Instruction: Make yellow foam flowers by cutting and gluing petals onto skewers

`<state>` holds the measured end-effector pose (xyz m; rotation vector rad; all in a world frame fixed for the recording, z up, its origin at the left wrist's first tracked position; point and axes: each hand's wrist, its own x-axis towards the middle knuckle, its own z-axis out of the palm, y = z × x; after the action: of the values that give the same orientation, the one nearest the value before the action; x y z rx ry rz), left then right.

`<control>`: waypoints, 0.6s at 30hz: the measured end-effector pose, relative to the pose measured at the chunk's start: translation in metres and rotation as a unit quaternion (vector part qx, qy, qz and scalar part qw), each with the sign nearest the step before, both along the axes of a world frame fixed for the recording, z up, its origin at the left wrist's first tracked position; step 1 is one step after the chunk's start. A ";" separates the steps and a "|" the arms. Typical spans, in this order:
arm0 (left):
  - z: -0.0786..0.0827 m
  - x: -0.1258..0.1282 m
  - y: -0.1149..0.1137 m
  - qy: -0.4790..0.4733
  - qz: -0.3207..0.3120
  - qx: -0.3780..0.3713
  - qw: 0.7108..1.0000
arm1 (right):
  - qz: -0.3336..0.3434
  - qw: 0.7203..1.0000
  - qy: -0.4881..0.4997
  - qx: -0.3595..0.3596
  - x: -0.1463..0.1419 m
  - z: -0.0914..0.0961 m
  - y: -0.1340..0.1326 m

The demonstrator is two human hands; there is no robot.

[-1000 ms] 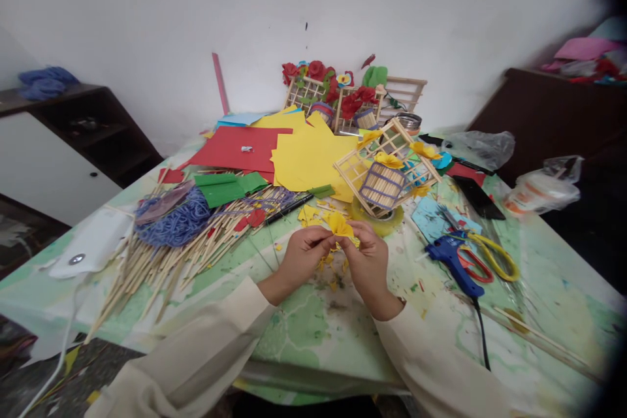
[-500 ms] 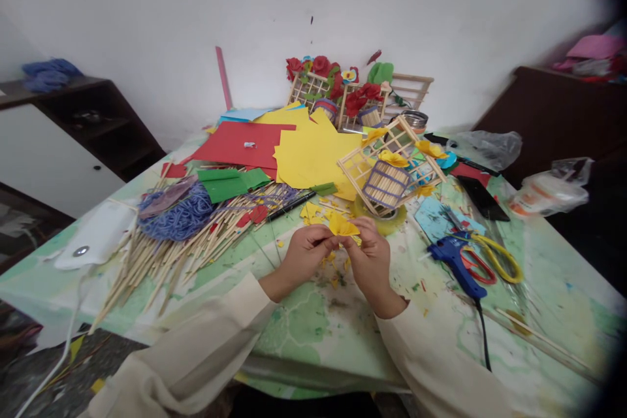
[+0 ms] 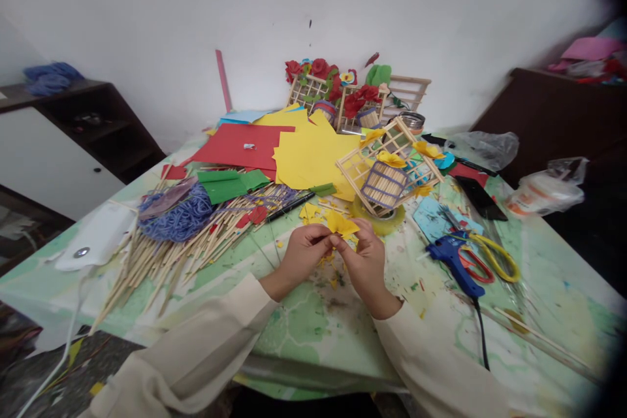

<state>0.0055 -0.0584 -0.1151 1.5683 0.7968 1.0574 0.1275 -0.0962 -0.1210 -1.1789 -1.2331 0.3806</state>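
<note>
My left hand [image 3: 304, 251] and my right hand [image 3: 365, 258] meet over the middle of the table [image 3: 304, 320]. Both pinch a small folded yellow paper flower [image 3: 341, 225] that sticks up between the fingertips. Yellow paper scraps [image 3: 333, 277] lie on the cloth under the hands. Just beyond stands a tilted wooden stick frame [image 3: 389, 166] with a little stick basket and yellow flowers, resting on a roll of tape [image 3: 379, 221].
A heap of bamboo sticks [image 3: 166, 251] and blue yarn [image 3: 179, 215] lies left. Red, yellow and green paper sheets [image 3: 304, 153] cover the back. A blue glue gun [image 3: 453, 260] and yellow-handled scissors [image 3: 492, 255] lie right, plastic bags [image 3: 541, 189] beyond. Flower frames [image 3: 337, 95] lean on the wall.
The hands stay together on the yellow flower; the fingers have shifted slightly, turning the paper. The view has moved a little.
</note>
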 end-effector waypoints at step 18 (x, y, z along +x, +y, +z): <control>-0.002 0.004 -0.002 0.021 -0.006 0.025 0.999 | 0.040 0.992 0.113 -0.050 0.000 -0.010 0.002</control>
<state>0.0095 -0.0599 -0.1169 1.6407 0.7943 1.0449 0.1278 -0.0946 -0.1313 -1.1403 -1.0760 0.6246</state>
